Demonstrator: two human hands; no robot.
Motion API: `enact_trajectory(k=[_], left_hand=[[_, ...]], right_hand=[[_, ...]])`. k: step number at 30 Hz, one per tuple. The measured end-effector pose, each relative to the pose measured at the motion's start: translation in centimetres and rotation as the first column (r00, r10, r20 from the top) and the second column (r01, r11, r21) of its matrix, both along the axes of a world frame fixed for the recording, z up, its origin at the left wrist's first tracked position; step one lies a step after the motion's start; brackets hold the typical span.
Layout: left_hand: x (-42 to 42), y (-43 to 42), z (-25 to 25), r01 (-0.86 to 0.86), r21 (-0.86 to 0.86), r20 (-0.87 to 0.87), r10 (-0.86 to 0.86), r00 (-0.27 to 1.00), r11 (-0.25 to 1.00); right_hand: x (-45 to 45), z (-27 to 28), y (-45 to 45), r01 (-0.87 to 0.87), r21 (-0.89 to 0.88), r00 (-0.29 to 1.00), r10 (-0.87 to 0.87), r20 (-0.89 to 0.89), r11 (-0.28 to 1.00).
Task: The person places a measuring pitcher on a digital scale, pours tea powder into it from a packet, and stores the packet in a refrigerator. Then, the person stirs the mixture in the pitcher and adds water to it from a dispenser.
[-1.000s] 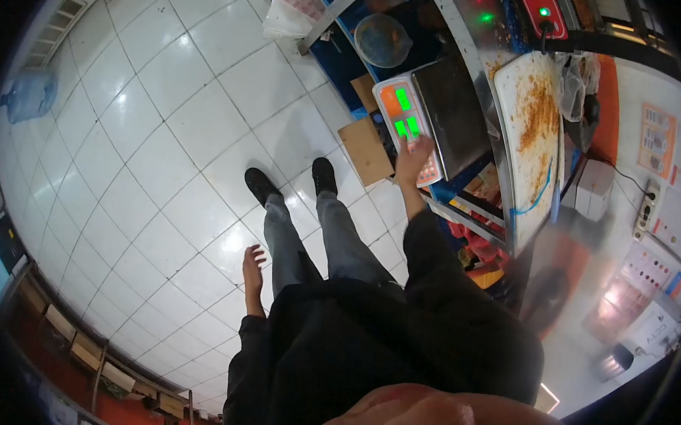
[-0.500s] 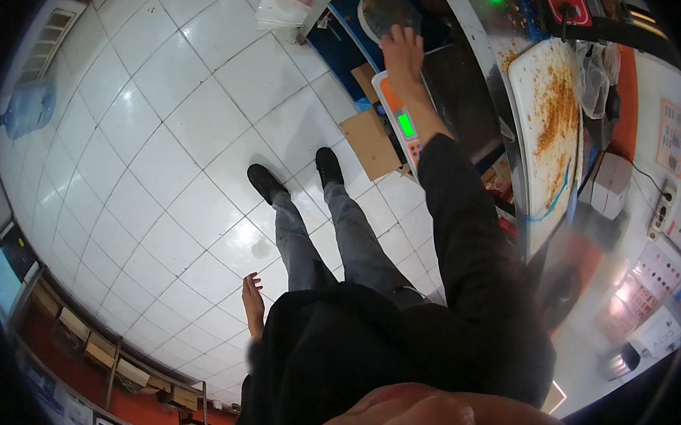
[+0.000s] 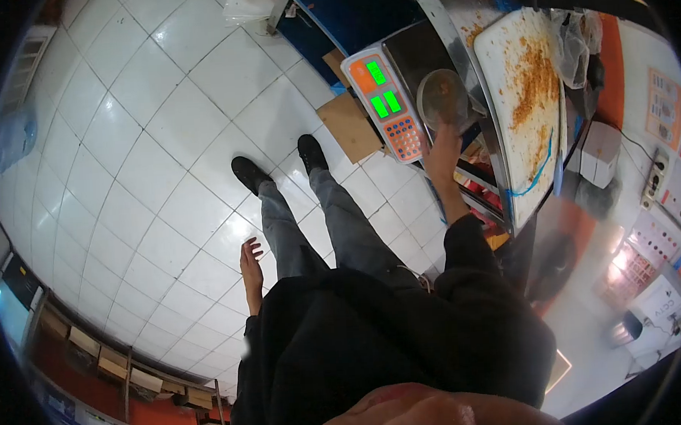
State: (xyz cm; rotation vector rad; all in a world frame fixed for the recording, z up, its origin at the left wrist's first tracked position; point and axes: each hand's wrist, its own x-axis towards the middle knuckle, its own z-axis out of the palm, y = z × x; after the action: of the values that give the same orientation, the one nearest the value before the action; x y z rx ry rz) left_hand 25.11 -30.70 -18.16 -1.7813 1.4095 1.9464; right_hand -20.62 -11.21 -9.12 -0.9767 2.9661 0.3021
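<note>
My right hand [image 3: 443, 152] grips the near edge of a round translucent bowl [image 3: 441, 98], which is over the dark plate of a scale. Some brownish contents show through the bowl. The scale's orange and white panel [image 3: 385, 102] has lit green displays and lies just left of the bowl. Whether the bowl rests on the plate or is held above it, I cannot tell. My left hand [image 3: 252, 265] hangs over the tiled floor beside my leg, fingers apart, holding nothing.
Right of the scale lies a white board [image 3: 524, 110] smeared with orange-brown crumbs. A cardboard piece [image 3: 349, 127] juts out left of the scale. Farther right are a clear plastic bag [image 3: 572, 50] and a white box [image 3: 601, 153]. A water bottle [image 3: 15, 141] stands far left.
My right hand moved from the scale's keys to the bowl beyond the scale, then came back with it over the plate. My left hand has barely moved. The view shifted slightly.
</note>
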Motion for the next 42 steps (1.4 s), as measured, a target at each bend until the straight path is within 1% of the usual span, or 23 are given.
enact_trajectory(k=[1, 3, 4, 6, 9, 11, 13, 19, 22, 23, 25, 26, 29, 31, 32, 33, 35, 36, 37, 39, 40, 41, 42], left_hand=[[-0.7, -0.4, 0.6, -0.005, -0.027, 0.0, 0.005, 1.0, 1.0], [-0.2, -0.5, 0.3, -0.008, -0.037, -0.002, 0.008, 1.0, 0.999], [0.2, -0.5, 0.1, -0.012, -0.018, 0.018, 0.013, 1.0, 1.0], [1.7, 0.0, -0.9, -0.038, 0.024, 0.039, 0.037, 0.999, 0.999], [4.6, 1.1, -2.0, -0.023, 0.021, 0.067, 0.022, 0.998, 1.0], [6.1, 1.9, -2.0, -0.027, 0.022, 0.086, 0.025, 0.996, 0.999], [7.1, 2.7, -2.3, -0.087, 0.094, 0.185, 0.068, 0.98, 0.992], [8.6, 4.6, -3.8, -0.065, 0.111, 0.087, 0.055, 0.995, 0.992], [6.7, 4.6, -2.0, -0.069, 0.197, 0.092, 0.051, 0.994, 0.978], [5.7, 4.6, -0.9, -0.149, 0.187, 0.131, 0.125, 0.983, 0.971], [5.8, 4.1, 0.1, -0.157, 0.215, 0.066, 0.146, 0.987, 0.964], [6.4, 3.7, 0.1, -0.156, 0.224, 0.037, 0.151, 0.988, 0.962], [9.4, 1.4, 0.7, -0.16, 0.164, -0.012, 0.165, 0.986, 0.973], [13.2, -0.7, 1.1, -0.195, 0.099, -0.018, 0.198, 0.98, 0.976], [15.6, -1.6, 1.3, -0.208, 0.065, -0.021, 0.21, 0.977, 0.976], [18.2, -2.5, 1.3, -0.235, 0.029, -0.016, 0.235, 0.972, 0.972], [24.4, -4.1, 0.9, -0.296, -0.049, -0.007, 0.296, 0.955, 0.954], [27.5, -5.0, 0.1, -0.333, -0.089, -0.022, 0.333, 0.943, 0.939], [30.2, -6.2, -0.4, -0.379, -0.123, -0.05, 0.376, 0.925, 0.917], [34.2, -9.2, 0.5, -0.519, -0.098, -0.139, 0.505, 0.852, 0.849], [35.9, -11.0, 1.2, -0.518, -0.153, -0.113, 0.506, 0.855, 0.841], [35.8, -13.4, 4.4, -0.532, -0.166, -0.067, 0.529, 0.846, 0.83], [35.9, -15.3, 7.1, -0.562, -0.163, -0.046, 0.563, 0.825, 0.811]], right_hand=[[1.6, -0.4, 1.3, 0.115, 0.016, 0.985, -0.117, 0.128, 0.993], [4.9, -1.6, 4.2, -0.129, 0.044, 0.985, 0.123, 0.124, 0.991], [5.6, -2.6, 5.5, -0.128, 0.046, 0.985, 0.121, 0.125, 0.991], [6.5, -4.3, 7.2, -0.09, 0.418, 0.932, -0.071, 0.356, 0.904], [6.8, -5.1, 7.6, -0.115, 0.478, 0.944, -0.053, 0.325, 0.871], [7.1, -5.1, 7.4, -0.086, 0.484, 0.941, -0.088, 0.327, 0.871], [7.1, -4.8, 6.8, -0.06, 0.487, 0.941, -0.113, 0.318, 0.871], [7.3, -5.9, 6.6, -0.003, 0.528, 0.939, -0.179, 0.294, 0.849], [7.2, -6.1, 6.4, 0.013, 0.4, 0.924, -0.163, 0.345, 0.916], [7.1, -6.1, 6.1, 0.008, 0.388, 0.925, -0.154, 0.346, 0.922], [7.4, -6.8, 5.9, 0.034, 0.335, 0.936, -0.148, 0.32, 0.941], [7.3, -6.8, 5.2, 0.116, 0.329, 0.903, -0.237, 0.359, 0.937], [7.2, -5.5, 2.1, 0.222, 0.447, 0.846, -0.399, 0.353, 0.867], [7.8, -4.7, -1.1, 0.195, 0.512, 0.854, -0.402, 0.331, 0.837], [8.5, -4.0, -3.0, 0.189, 0.411, 0.837, -0.365, 0.407, 0.892], [9.8, -3.4, -4.8, 0.191, 0.386, 0.842, -0.353, 0.408, 0.903], [13.6, -2.6, -8.4, 0.049, 0.217, 0.885, -0.143, 0.444, 0.975], [15.4, -1.4, -10.9, 0.042, 0.261, 0.836, -0.176, 0.519, 0.965], [17.1, -0.6, -12.4, 0.06, 0.231, 0.838, -0.175, 0.517, 0.971], [20.7, -1.5, -13.6, -0.258, 0.256, 0.668, -0.019, 0.743, 0.932], [22.4, -3.7, -14.1, -0.455, 0.285, 0.595, 0.05, 0.802, 0.844], [24.0, -7.2, -13.8, -0.635, 0.296, 0.507, 0.095, 0.857, 0.714], [26.1, -4.6, -15.2, -0.595, 0.26, 0.432, 0.029, 0.901, 0.76]])
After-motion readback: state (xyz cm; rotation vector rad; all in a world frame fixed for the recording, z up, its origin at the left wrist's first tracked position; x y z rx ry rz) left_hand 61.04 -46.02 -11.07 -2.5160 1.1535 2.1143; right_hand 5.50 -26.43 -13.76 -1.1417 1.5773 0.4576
